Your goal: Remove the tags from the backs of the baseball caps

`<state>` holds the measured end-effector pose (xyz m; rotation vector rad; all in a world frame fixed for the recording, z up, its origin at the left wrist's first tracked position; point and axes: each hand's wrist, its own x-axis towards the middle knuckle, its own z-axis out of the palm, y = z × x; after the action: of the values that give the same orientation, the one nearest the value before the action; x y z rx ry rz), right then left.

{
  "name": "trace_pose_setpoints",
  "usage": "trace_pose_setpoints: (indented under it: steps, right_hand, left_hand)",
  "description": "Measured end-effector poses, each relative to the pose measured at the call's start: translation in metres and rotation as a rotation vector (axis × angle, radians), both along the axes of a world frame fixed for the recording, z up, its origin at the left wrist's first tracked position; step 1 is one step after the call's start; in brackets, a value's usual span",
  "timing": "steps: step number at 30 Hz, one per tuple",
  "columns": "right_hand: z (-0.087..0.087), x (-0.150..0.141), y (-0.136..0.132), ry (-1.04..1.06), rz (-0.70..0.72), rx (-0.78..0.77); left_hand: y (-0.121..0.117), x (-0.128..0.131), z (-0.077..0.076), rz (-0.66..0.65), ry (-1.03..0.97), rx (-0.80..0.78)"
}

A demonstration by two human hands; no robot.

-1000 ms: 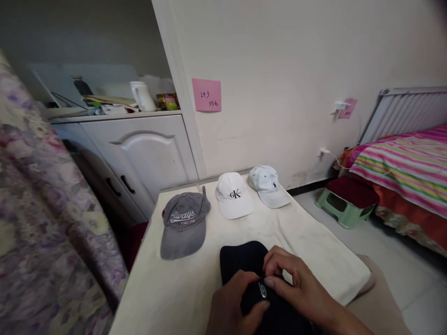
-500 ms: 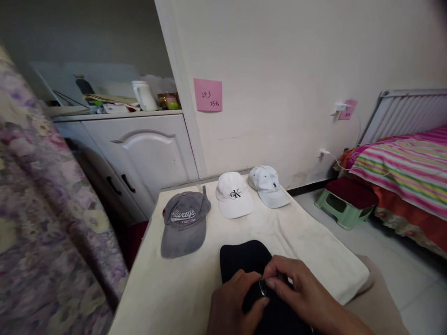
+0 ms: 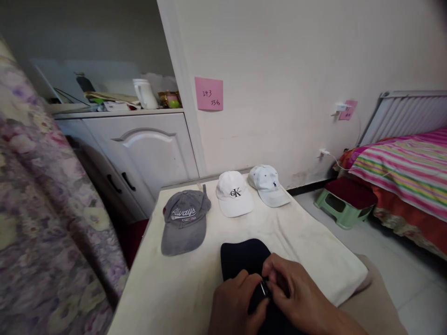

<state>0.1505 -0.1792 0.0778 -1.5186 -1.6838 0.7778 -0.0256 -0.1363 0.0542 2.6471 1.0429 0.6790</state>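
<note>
A black cap [image 3: 240, 256] lies at the near side of the table, its brim pointing away from me. Both hands are over it, at its strap [image 3: 257, 298] and a small metal buckle [image 3: 264, 288]. My left hand [image 3: 235, 302] is closed on the strap, thumb and forefinger either side of the buckle. Pinched just beyond the buckle, my right hand [image 3: 293, 288] grips what looks like the strap's end, mostly hidden by the fingers. Farther off sit a grey cap [image 3: 185, 232], a white cap [image 3: 234, 200] and a pale blue cap [image 3: 268, 186].
The caps rest on a cream-covered table [image 3: 157, 293] against the wall. A floral curtain [image 3: 52, 209] hangs at left, before a white cabinet [image 3: 153, 153] bearing a white jug [image 3: 145, 94]. To the right are a green stool [image 3: 342, 209] and a striped bed [image 3: 412, 158].
The buckle has tilted and shifted slightly right between my fingers. My right fingers have curled in more tightly beside it. The three far caps stay where they were.
</note>
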Motion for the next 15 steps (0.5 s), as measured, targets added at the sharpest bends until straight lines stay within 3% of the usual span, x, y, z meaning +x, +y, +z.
trace_pose_setpoints:
  steps: [7,15]
  right_hand:
    - [-0.0039,-0.0019,-0.0022,-0.077,0.027,0.02]
    - [0.0008,0.0055,-0.0028,-0.028,0.089,-0.042]
  left_hand:
    - [0.0006,-0.0002,-0.0014,-0.019,0.059,0.023]
    - [0.0004,-0.0024,-0.0023,-0.024,0.067,0.078]
